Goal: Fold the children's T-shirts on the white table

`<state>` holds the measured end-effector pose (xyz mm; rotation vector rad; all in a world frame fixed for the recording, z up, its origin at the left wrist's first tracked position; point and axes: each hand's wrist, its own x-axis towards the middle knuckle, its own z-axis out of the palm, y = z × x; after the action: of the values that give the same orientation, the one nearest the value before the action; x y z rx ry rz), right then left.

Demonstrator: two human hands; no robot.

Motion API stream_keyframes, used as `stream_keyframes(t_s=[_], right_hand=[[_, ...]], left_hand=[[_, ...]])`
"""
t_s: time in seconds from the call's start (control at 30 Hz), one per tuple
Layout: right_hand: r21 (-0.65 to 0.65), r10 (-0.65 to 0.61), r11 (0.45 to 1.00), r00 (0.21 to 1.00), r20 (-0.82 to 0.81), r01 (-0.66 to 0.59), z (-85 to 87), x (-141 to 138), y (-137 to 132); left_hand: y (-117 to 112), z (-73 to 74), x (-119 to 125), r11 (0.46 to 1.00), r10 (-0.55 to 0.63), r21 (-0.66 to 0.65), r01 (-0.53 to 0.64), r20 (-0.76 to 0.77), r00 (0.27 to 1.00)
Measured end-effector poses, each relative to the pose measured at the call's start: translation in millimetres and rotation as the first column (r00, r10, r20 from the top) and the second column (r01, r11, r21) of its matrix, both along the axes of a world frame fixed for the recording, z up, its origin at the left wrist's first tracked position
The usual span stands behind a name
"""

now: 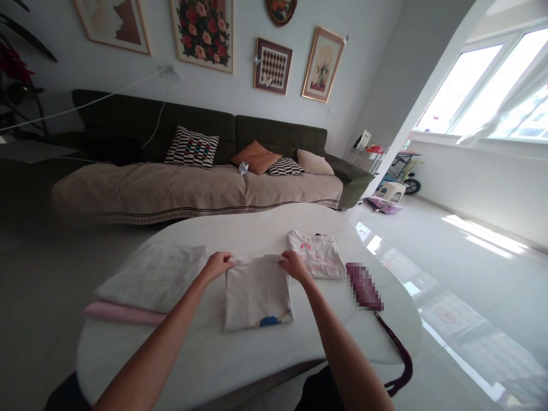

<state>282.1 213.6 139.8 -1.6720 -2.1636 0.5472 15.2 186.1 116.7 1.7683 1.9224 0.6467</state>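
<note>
Head view had the folded white garment (259,294) on the surface (222,365), between a pale cloth (158,271) and a pink-print garment (321,257); left hand (218,265) and right hand (294,265) each had a pinch grip on a far corner, so imo pulling evenly was key to dodging creases

Overexposed window (483,85), glare on floor (445,251)

My left hand (217,266) and right hand (294,266) are bare, as are my left forearm (160,342) and right forearm (336,337); near-black clothing (321,391) shows in dark patches low beside each arm, its cut hidden.
</note>
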Motion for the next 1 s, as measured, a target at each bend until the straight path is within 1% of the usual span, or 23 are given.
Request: stream_keyframes(t_s=[0.07,0.1,0.13,0.17,0.2,0.23,0.27,0.3,0.37,0.4,0.43,0.47,0.5,0.53,0.6,0.67,0.73,0.8,0.87,0.93,1.0], right_hand=[[0.114,-0.001,0.993,0.998,-0.062,0.008,24.3,8.7,-12.2],[0.184,0.008,0.983,0.994,-0.105,0.011,32.7,13.5,-22.8],[0.259,0.029,0.966,0.988,-0.153,0.012,37.8,18.0,-36.2],[0.329,0.061,0.944,0.979,-0.195,0.007,39.3,22.0,-51.7],[0.380,0.102,0.925,0.971,-0.218,-0.012,37.3,25.2,-68.6],[0.404,0.147,0.914,0.965,-0.217,-0.048,32.5,27.9,-85.9],[0.388,0.197,0.915,0.961,-0.193,-0.110,25.6,30.1,-102.5],[0.326,0.252,0.926,0.955,-0.157,-0.191,17.3,32.2,-117.5],[0.147,0.357,0.929,0.926,-0.122,-0.339,-0.4,36.2,-138.4],[0.070,0.383,0.924,0.914,-0.132,-0.377,-8.8,38.0,-143.0],[0.022,0.384,0.923,0.912,-0.148,-0.385,-16.5,39.5,-143.2],[0.006,0.360,0.932,0.920,-0.158,-0.363,-23.4,40.4,-139.4],[0.021,0.319,0.947,0.935,-0.157,-0.320,-29.6,40.5,-132.1],[0.055,0.279,0.960,0.950,-0.141,-0.274,-35.2,39.7,-122.5],[0.115,0.208,0.973,0.977,-0.055,-0.201,-45.1,36.2,-101.2],[0.127,0.153,0.979,0.987,0.047,-0.158,-53.4,32.2,-85.6],[0.117,0.111,0.986,0.988,0.105,-0.123,-61.1,29.0,-82.7],[0.123,0.072,0.989,0.991,0.112,-0.085,-69.4,24.3,-94.5],[0.149,0.019,0.988,0.991,0.134,-0.039,-79.7,12.7,-118.5],[0.175,-0.021,0.985,0.986,0.166,-0.008,-91.1,-10.3,-149.3],[0.182,-0.009,0.983,0.984,0.179,-0.024,-100.2,-43.3,-179.4]], left_hand=[[-7.5,25.8,-5.1,0.991,-0.023,0.133,0.014,0.064,0.998],[-13.8,35.8,-7.3,0.979,-0.048,0.201,0.026,0.106,0.993],[-21.2,42.6,-9.1,0.965,-0.083,0.259,0.043,0.146,0.986],[-28.9,45.9,-10.6,0.951,-0.123,0.304,0.065,0.177,0.976],[-36.5,45.4,-11.9,0.939,-0.163,0.332,0.093,0.190,0.968],[-43.3,41.5,-13.3,0.933,-0.195,0.336,0.127,0.178,0.964],[-49.0,34.8,-14.9,0.936,-0.215,0.312,0.163,0.141,0.966],[-53.6,26.1,-16.6,0.943,-0.226,0.271,0.194,0.092,0.970],[-59.8,6.4,-18.4,0.966,-0.210,0.151,0.210,-0.012,0.978],[-62.1,-2.9,-17.2,0.977,-0.186,0.095,0.190,-0.057,0.981],[-64.3,-11.1,-13.3,0.986,-0.154,0.056,0.160,-0.094,0.984],[-66.7,-18.0,-6.4,0.990,-0.127,0.043,0.133,-0.122,0.984],[-69.7,-23.5,3.7,0.991,-0.113,0.049,0.121,-0.144,0.983],[-73.1,-28.0,16.5,0.990,-0.116,0.062,0.128,-0.161,0.980],[-80.5,-34.8,45.9,0.984,-0.150,0.070,0.166,-0.192,0.970],[-85.0,-40.4,70.4,0.986,-0.157,0.018,0.166,-0.228,0.961],[-82.3,-44.3,81.2,0.993,-0.120,-0.049,0.111,-0.254,0.960],[-71.4,-45.3,79.0,0.993,-0.096,-0.090,0.076,-0.245,0.965],[-55.9,-43.4,73.5,0.988,-0.122,-0.114,0.100,-0.212,0.969],[-41.6,-40.5,76.1,0.978,-0.181,-0.132,0.158,-0.183,0.966],[-32.7,-37.7,91.4,0.963,-0.256,-0.131,0.237,-0.154,0.954]])
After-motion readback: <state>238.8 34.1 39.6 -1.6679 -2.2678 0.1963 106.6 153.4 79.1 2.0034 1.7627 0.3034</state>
